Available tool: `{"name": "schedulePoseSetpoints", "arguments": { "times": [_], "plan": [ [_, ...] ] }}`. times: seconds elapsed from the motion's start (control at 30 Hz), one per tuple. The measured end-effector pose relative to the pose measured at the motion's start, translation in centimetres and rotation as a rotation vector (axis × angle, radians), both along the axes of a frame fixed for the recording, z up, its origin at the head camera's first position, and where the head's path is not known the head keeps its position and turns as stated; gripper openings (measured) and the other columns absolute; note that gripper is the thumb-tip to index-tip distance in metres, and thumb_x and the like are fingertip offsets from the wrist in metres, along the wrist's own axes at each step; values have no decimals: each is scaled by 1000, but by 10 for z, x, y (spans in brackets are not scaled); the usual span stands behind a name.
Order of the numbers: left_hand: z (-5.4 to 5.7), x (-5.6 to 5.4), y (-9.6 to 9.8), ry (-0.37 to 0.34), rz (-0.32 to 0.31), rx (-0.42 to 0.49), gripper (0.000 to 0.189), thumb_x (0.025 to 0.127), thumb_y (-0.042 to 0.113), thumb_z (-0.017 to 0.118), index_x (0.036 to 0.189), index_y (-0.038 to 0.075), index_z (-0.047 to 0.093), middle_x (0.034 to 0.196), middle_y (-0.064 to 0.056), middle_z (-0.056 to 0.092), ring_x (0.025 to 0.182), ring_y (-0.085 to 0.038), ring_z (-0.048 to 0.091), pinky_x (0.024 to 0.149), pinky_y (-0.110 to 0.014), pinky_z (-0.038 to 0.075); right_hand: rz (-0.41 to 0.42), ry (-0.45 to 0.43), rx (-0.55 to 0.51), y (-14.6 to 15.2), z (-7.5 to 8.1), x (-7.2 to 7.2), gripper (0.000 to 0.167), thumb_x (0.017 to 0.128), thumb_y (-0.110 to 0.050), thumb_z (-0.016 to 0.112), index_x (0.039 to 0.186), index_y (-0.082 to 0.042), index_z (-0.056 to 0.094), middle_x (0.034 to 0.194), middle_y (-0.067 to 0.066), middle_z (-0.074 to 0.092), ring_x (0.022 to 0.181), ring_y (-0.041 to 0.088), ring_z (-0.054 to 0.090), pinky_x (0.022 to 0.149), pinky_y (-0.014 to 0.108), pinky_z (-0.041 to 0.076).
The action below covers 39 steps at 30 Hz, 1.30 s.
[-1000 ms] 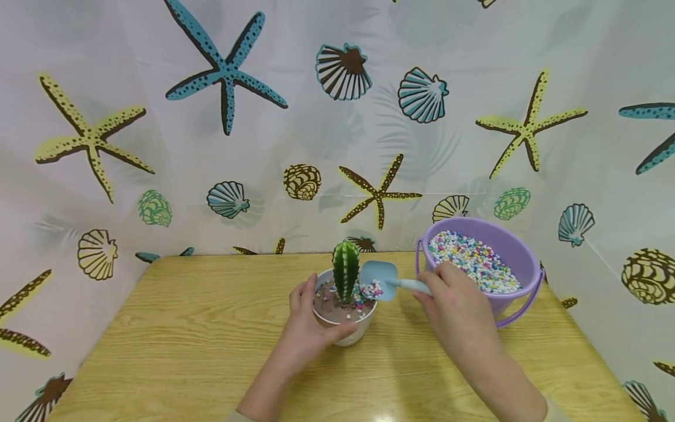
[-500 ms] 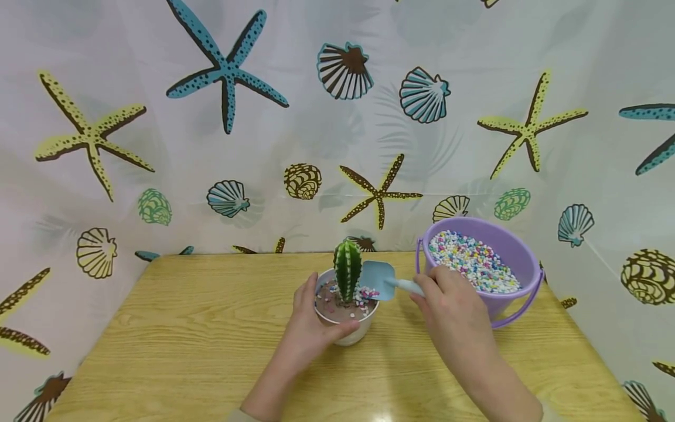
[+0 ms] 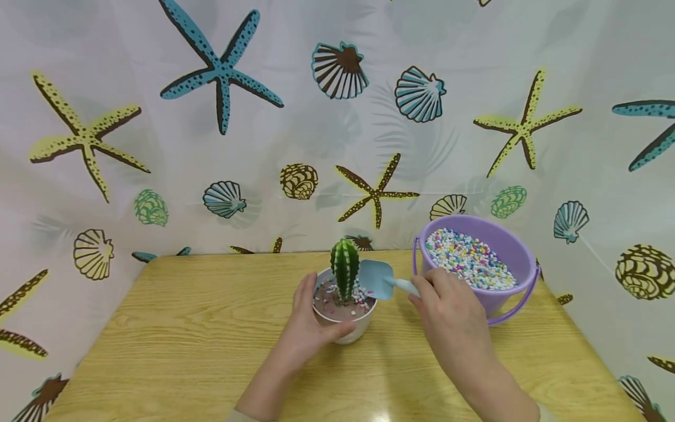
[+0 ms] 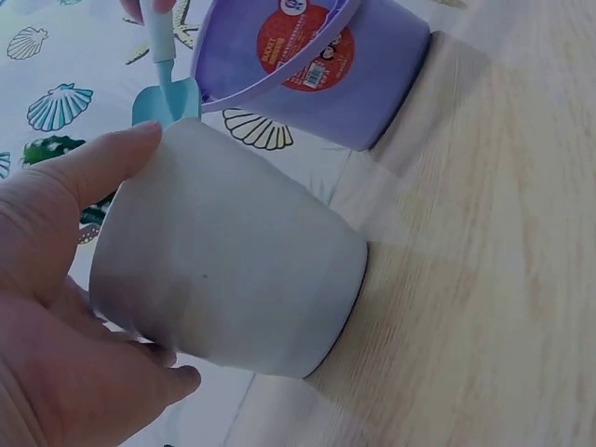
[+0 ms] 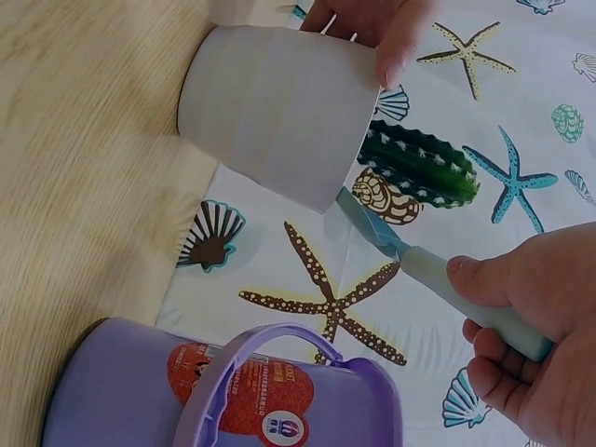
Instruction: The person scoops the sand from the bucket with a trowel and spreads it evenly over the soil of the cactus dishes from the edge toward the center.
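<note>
- Pot (image 4: 228, 251), white and upright, on the worktop (image 3: 211, 328); the left hand (image 3: 307, 328) is clamped round its left side.
- Cactus (image 3: 344, 269) standing inside the pot, multicoloured beads (image 3: 360, 295) on the brown soil (image 3: 329, 306), mostly right of the stem.
- Blue scoop (image 3: 377, 279) at the pot's right rim, its handle (image 5: 445, 284) gripped by the right hand (image 3: 456, 313).
- Purple bucket (image 3: 504, 246) of similar beads, right of the pot (a red label (image 4: 279, 42) shows on its side).
- Cloth (image 3: 253, 158) printed with starfish (image 3: 222, 70) and shells (image 3: 420, 94), behind the pot.
</note>
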<state>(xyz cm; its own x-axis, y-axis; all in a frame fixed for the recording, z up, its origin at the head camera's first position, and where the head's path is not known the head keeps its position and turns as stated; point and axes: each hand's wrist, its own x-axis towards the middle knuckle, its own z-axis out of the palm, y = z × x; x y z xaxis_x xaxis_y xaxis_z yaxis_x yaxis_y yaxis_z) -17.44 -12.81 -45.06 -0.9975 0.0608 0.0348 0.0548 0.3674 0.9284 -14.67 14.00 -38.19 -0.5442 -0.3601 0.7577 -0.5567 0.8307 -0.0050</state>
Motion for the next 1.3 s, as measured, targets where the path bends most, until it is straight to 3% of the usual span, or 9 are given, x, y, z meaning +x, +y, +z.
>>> {"name": "schedulePoseSetpoints", "arguments": {
  "times": [0.17, 0.57, 0.8, 0.9, 1.1, 1.3],
  "plan": [
    [0, -1, 0, 2, 3, -8, 134, 80, 37, 103, 177, 10, 15, 178, -24, 18, 160, -53, 26, 126, -69, 30, -3, 4, 17, 0, 0, 2, 41, 82, -1, 97, 118, 4, 78, 104, 11, 66, 84, 29, 64, 73, 41, 58],
    [-1, 0, 7, 47, 49, -93, 136, 80, 43, 102, 177, 7, 14, 169, -28, 21, 148, -56, 45, 118, -64, 45, -2, 21, 21, -1, 0, 5, 41, 83, -2, 97, 119, 4, 77, 104, 11, 67, 85, 30, 63, 74, 41, 57],
    [-1, -2, 5, 54, 28, -64, 136, 79, 39, 103, 177, 7, 15, 182, -22, 1, 161, -56, 22, 125, -68, 31, 4, 52, 15, 0, 0, 5, 42, 83, -1, 96, 121, 5, 77, 104, 12, 67, 86, 30, 63, 74, 42, 57],
    [-2, -4, 5, 48, 13, -53, 137, 79, 39, 103, 177, 8, 12, 183, -21, -1, 163, -54, 17, 126, -69, 26, 6, 67, 9, 1, -1, 4, 42, 83, -2, 96, 121, 5, 77, 103, 12, 67, 85, 30, 63, 73, 43, 57],
    [-2, -6, 4, 55, 0, -72, 139, 79, 41, 103, 178, 9, 10, 184, -18, -2, 163, -54, 15, 126, -69, 24, -6, 78, -2, 4, 0, 5, 42, 81, 1, 97, 117, 4, 78, 100, 12, 65, 83, 31, 64, 72, 43, 58],
    [-3, -8, 6, 65, -22, -93, 136, 82, 43, 101, 177, 6, 11, 181, -27, 9, 159, -57, 25, 125, -71, 28, -30, 67, -19, 11, 5, 5, 40, 80, -1, 99, 115, 3, 79, 98, 11, 66, 81, 30, 65, 70, 42, 59]
  ]
}}
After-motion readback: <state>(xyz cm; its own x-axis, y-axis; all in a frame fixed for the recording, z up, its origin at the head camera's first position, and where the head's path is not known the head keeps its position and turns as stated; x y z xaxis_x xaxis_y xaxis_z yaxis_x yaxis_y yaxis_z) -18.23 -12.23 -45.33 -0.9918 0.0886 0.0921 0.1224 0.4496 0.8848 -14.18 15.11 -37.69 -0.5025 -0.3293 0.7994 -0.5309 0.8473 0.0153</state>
